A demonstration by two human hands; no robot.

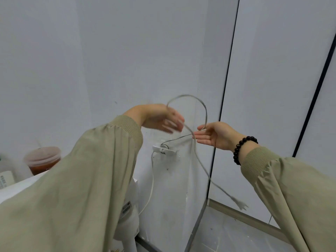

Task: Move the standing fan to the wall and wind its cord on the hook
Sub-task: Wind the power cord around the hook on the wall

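Note:
A white hook [164, 150] is fixed to the pale wall, with the grey cord [198, 103] looped around it. From the hook, one strand hangs down toward the white fan body [131, 202], mostly hidden behind my left sleeve. My left hand [160, 118], blurred, is above and left of the hook and holds the cord. The cord arcs in a loop over to my right hand [213, 136], which is flat with fingers apart, the cord passing between thumb and forefinger. The free end with the plug [241, 205] swings low on the right, blurred.
A lidded plastic cup of red-brown liquid [42, 159] and a pale bottle [6, 171] stand on a white surface at the left. Dark vertical seams [227, 73] divide the wall panels. Grey floor and a baseboard [254, 219] lie at the lower right.

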